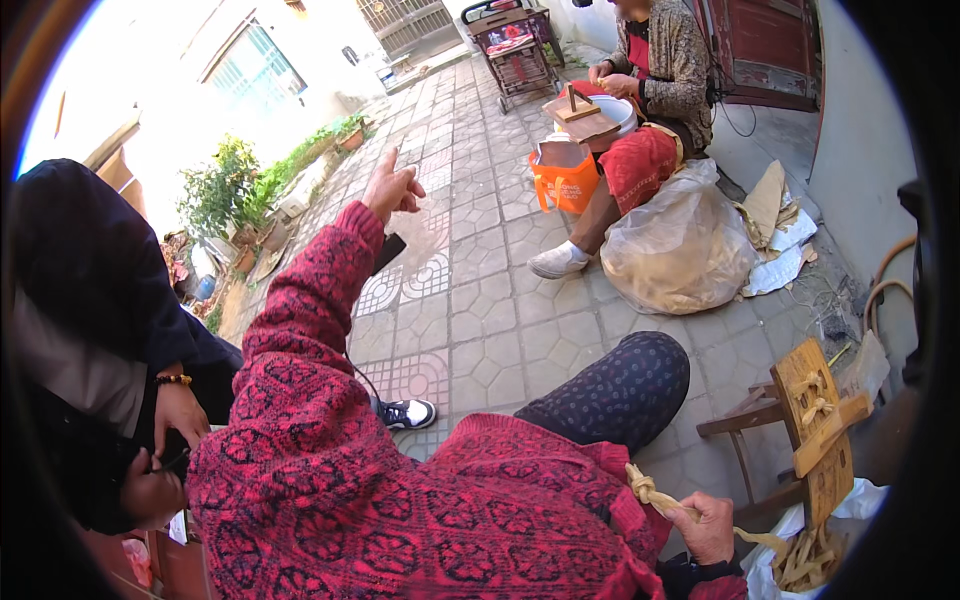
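My left hand (393, 188) is raised at the end of a stretched-out arm, index finger extended and the other fingers partly curled; nothing shows in it. At the lower right, my right hand (705, 525) is closed around a pale yellow strip (650, 487) of pliable material. A loose knot sits at the strip's upper end, and its tail trails right toward a white plastic bag (868, 497). Similar strips (810, 558) fill that bag. Beside it stands a small wooden stool (765, 418) with a slotted board (805, 405), through which knotted pale strips pass.
A seated person (675, 60) works with both hands above a white bucket (612, 115), near an orange bag (565, 180) and a stuffed clear plastic bag (685, 245). Another person in dark clothes (95, 270) is close on my left. Behind are a cart (515, 55) and plants (230, 190).
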The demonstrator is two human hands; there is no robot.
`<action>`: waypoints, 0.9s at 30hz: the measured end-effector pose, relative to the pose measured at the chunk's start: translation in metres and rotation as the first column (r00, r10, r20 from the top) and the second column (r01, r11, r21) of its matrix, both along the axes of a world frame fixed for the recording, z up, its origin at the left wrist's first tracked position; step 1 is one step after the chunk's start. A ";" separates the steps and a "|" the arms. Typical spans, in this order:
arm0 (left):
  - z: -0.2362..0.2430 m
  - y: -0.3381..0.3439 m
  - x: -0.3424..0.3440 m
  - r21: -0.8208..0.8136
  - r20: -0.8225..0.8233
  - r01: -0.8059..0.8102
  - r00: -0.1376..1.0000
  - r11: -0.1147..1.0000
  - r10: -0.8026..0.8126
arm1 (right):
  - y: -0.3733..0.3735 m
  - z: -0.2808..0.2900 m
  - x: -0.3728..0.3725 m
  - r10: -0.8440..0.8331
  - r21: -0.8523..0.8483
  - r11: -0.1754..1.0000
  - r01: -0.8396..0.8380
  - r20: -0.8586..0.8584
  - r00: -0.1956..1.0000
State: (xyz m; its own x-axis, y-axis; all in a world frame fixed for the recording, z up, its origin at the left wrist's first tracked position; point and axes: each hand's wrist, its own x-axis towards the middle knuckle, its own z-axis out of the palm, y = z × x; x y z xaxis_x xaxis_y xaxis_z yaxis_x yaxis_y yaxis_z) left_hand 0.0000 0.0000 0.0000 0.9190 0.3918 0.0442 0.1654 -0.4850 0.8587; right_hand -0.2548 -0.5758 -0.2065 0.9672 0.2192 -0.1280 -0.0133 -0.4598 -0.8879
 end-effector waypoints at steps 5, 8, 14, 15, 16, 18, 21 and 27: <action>0.032 0.003 0.037 -0.027 0.076 0.043 0.996 0.999 -0.040 | -0.001 -0.001 -0.007 -0.007 0.003 1.000 0.007 0.028 1.000; 0.032 -0.006 0.048 -0.030 0.048 -0.006 0.999 1.000 0.007 | -0.001 -0.004 -0.007 -0.012 0.023 1.000 0.012 0.019 1.000; 0.026 -0.012 0.053 -0.021 0.043 -0.048 0.998 0.999 0.049 | -0.002 -0.008 -0.004 -0.014 0.027 1.000 0.014 -0.002 1.000; 0.026 -0.010 0.053 -0.020 0.051 -0.061 0.997 0.998 0.062 | -0.001 -0.009 -0.003 -0.009 0.024 1.000 0.008 0.015 1.000; 0.025 -0.006 0.054 -0.034 0.056 -0.061 0.996 0.998 0.063 | -0.002 -0.008 -0.004 -0.002 0.016 1.000 0.002 0.023 1.000; 0.022 -0.001 0.057 -0.062 0.064 -0.064 0.996 0.996 0.068 | -0.003 -0.007 -0.007 0.002 0.009 1.000 -0.002 0.025 1.000; 0.018 0.005 0.057 -0.079 0.086 -0.065 0.994 0.995 0.071 | 0.000 -0.005 -0.007 0.016 0.028 0.999 -0.016 0.021 1.000; 0.015 0.009 0.057 -0.071 0.089 -0.098 0.991 0.993 0.105 | 0.004 0.006 -0.007 0.066 0.107 0.992 -0.065 -0.009 0.998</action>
